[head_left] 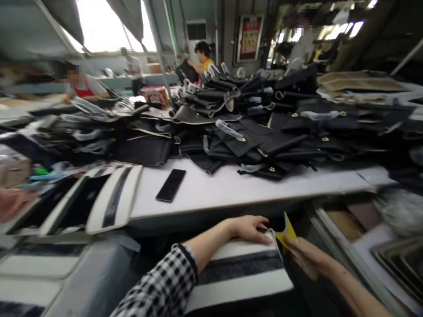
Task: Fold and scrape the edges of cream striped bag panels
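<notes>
My left hand (248, 229), in a black-and-white checked sleeve, is closed on the upper edge of a white panel with a dark stripe (244, 268). Its thumb lies by the panel's top corner, and some fingertips are hidden behind the edge. Just right of that corner, my right hand (307, 252) grips a thin, curled yellow-and-beige piece (288, 233). The piece's upper end bends close to the panel's edge; blur hides whether they touch. What the piece is made of I cannot tell.
Black bag pieces with wrapped handles (238, 136) are heaped across the white table (198, 193). A phone (171, 186) lies near its front edge. More striped panels (115, 198) rest at left. An open box (350, 224) stands at right. Several people work farther back.
</notes>
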`<state>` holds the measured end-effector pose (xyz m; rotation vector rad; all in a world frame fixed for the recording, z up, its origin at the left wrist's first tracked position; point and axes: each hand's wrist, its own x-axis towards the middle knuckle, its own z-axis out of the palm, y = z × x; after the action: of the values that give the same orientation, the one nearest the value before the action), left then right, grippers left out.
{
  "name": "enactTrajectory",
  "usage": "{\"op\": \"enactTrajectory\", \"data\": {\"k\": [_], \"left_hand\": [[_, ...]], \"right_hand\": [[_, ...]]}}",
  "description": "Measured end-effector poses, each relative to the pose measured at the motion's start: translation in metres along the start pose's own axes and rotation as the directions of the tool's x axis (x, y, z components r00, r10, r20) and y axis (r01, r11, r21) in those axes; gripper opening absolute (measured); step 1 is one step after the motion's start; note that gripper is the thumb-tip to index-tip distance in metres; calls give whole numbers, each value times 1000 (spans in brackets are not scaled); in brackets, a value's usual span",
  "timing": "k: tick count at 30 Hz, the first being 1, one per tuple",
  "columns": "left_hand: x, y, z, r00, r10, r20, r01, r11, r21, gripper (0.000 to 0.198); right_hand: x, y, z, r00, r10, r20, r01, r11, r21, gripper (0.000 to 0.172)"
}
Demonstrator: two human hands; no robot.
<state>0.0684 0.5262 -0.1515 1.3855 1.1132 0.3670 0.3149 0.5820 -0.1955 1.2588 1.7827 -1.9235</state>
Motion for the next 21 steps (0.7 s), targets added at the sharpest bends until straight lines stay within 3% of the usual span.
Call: {"op": "enactTrajectory", "data": {"k": [3,5,8,11,13,17,21], "left_hand": [[4,-10,-3,1000,0,30,3,994,-113,101],[4,-13,-2,999,-12,35,18,985,-173,104],[4,-13,3,999,-30,31,38,965,-260,105],[7,-12,6,998,-33,47,47,939,-342,104],[9,-12,6,997,-34,67,58,915,-399,103],[10,-13,4,995,-86,57,103,870,-481,105],[11,-13,3,999,7,-36,-21,912,-409,79]], "right_hand": [[-37,24,-6,983,102,153,-107,994,25,64],[-38,12,-10,978,47,205,-23,993,-120,63],[-22,-17,-15,987,-160,24,156,901,-405,69],[-5,-41,-22,933,-294,-206,124,802,-584,77],[2,-53,-28,880,-386,-276,88,705,-704,76],[10,-75,-36,832,-531,-165,116,456,-882,66],[18,-91,-35,817,-577,-11,180,273,-945,66]]}}
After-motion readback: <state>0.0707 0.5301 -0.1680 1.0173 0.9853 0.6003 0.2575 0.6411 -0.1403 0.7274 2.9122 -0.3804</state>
